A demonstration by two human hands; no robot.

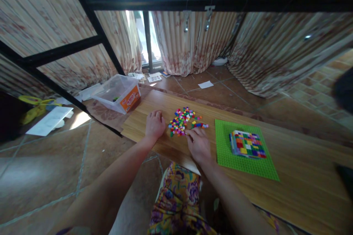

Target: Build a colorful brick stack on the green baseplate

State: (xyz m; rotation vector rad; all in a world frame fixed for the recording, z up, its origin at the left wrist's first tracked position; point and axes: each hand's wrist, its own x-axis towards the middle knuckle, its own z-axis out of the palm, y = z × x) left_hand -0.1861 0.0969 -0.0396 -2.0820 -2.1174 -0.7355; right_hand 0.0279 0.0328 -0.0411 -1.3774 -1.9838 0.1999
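A loose pile of small multicoloured toy bricks (180, 120) lies on the wooden table between my two hands. My left hand (156, 124) rests on the table just left of the pile, its fingers curled in and no brick visible in them. At the pile's near edge is my right hand (199, 144), with thumb and forefinger pinched together; whatever is between the tips is too small to make out. To the right, a green baseplate (224, 154) lies flat and carries a block-shaped build of mixed-colour bricks (247, 144).
A clear plastic bin (110, 93) with an orange label stands beyond the table's left end. Black metal bars (165, 3) cross above the far side, before striped curtains (187, 44). Papers (206, 84) lie on the tiled floor. The wooden table (303, 169) extends right.
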